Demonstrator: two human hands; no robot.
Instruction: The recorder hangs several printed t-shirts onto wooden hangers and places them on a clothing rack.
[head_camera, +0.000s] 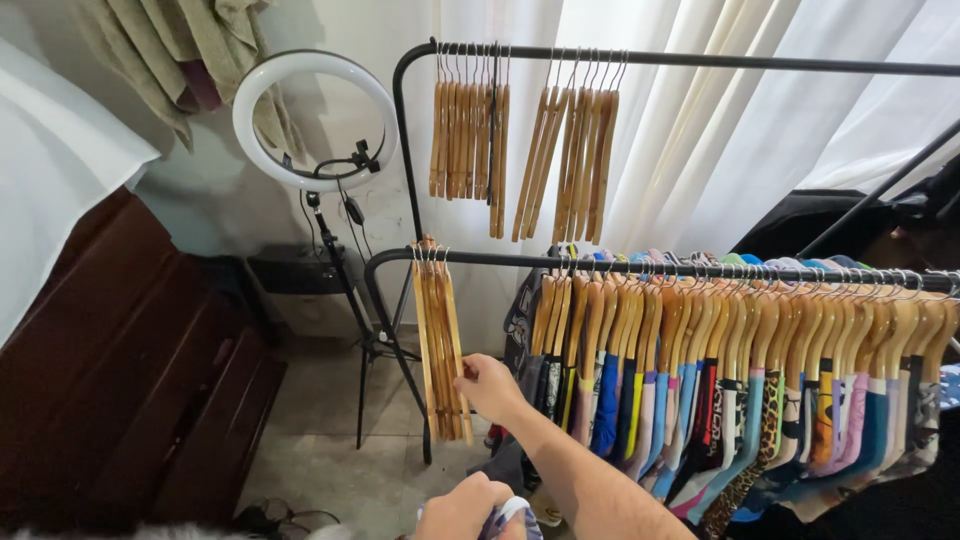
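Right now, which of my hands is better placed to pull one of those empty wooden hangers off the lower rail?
Probably the right hand: its fingers already touch the bundle of empty hangers on the lower rail. The left hand sits low near the frame's bottom edge, closed on a bunched garment.

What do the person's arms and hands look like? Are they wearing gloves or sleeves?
No gloves and no sleeves show. The right hand and its forearm are bare, with no watch or bracelet in view. The left hand is bare too, and no rings can be seen on either hand.
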